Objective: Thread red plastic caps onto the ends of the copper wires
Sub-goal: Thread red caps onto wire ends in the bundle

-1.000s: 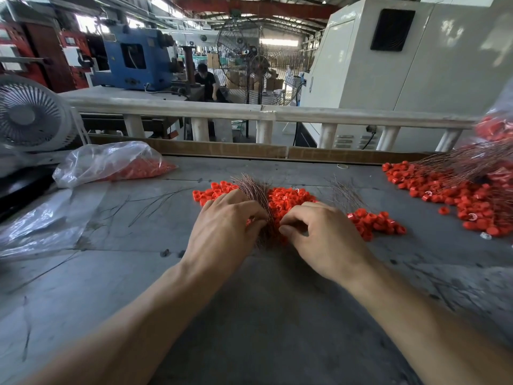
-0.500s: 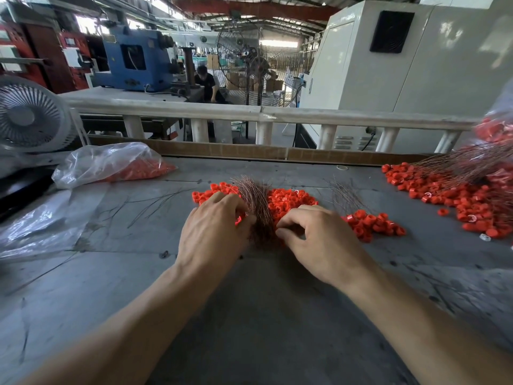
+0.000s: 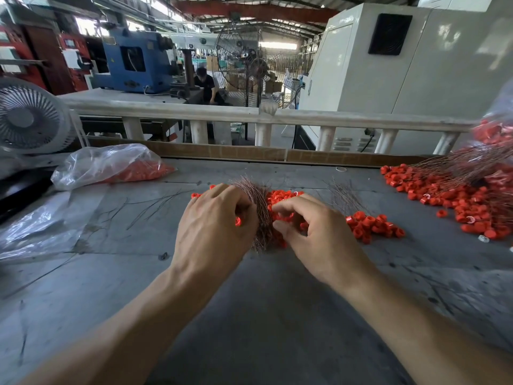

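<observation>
A bundle of thin copper wires (image 3: 260,209) lies on the grey table between my hands, its far ends fanned out. My left hand (image 3: 213,229) grips the bundle from the left with curled fingers, and a red cap (image 3: 237,221) shows under them. My right hand (image 3: 316,237) is curled just right of the bundle. Its index finger and thumb pinch a red cap at the edge of the red cap pile (image 3: 283,197). Which wire end it touches is hidden.
More red caps (image 3: 372,223) lie right of my right hand, with a small wire bundle (image 3: 344,195) behind them. Far right sits a big heap of caps and wires (image 3: 458,195). On the left are a bag of caps (image 3: 111,165), a plastic sheet (image 3: 41,226), loose wires (image 3: 155,201) and a fan (image 3: 30,115).
My left hand has slid left and back along the bundle, uncovering more of the wires. My right thumb and index finger have opened slightly over the caps.
</observation>
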Available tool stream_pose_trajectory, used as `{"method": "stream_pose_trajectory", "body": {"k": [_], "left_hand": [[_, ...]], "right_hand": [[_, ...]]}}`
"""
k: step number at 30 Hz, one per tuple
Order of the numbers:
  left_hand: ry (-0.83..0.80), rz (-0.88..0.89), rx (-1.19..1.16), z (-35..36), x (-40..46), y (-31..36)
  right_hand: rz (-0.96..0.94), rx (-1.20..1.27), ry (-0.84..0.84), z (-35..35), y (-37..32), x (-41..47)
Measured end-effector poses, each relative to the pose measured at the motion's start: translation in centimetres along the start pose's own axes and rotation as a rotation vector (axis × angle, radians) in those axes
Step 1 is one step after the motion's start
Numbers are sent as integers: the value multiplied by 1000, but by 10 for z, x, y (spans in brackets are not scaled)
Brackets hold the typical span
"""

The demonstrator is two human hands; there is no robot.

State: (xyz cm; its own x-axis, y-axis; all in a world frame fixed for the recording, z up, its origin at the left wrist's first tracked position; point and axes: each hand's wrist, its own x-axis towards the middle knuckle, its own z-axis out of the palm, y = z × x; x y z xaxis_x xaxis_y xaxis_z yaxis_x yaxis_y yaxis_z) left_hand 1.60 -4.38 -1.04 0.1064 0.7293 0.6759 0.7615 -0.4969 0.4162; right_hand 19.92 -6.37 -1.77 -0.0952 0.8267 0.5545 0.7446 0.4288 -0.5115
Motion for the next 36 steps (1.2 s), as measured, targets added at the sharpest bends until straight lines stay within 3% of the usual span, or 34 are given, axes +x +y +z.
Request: {"method": "stream_pose_trajectory", "body": {"k": [10,13,17,22,25,28,32,36], "left_hand": [[53,56,-344,-4,-5,7],[51,-55,-344,-6,2,-9],[-53,-290,-99,-4,12,-43],[-349,-397,26,2,16,-61],[-435,-330,76,10,16,-61],[-387,-312,70,13,15,-61],[-290,-302,37,14,14,-61],[-276,-248,18,12,11,-57]], "right_hand": [[132,495,54,4,-11,1],[187,745,133,-1,-10,4],[273,1051,267,-16,-9,10],[292,1049,374,-24,-4,14],[286,905,217,-21,-3,9],[237,796,77,-14,-8,3],[187,941,158,-13,-17,4],[264,1057,232,-17,-18,6]]}}
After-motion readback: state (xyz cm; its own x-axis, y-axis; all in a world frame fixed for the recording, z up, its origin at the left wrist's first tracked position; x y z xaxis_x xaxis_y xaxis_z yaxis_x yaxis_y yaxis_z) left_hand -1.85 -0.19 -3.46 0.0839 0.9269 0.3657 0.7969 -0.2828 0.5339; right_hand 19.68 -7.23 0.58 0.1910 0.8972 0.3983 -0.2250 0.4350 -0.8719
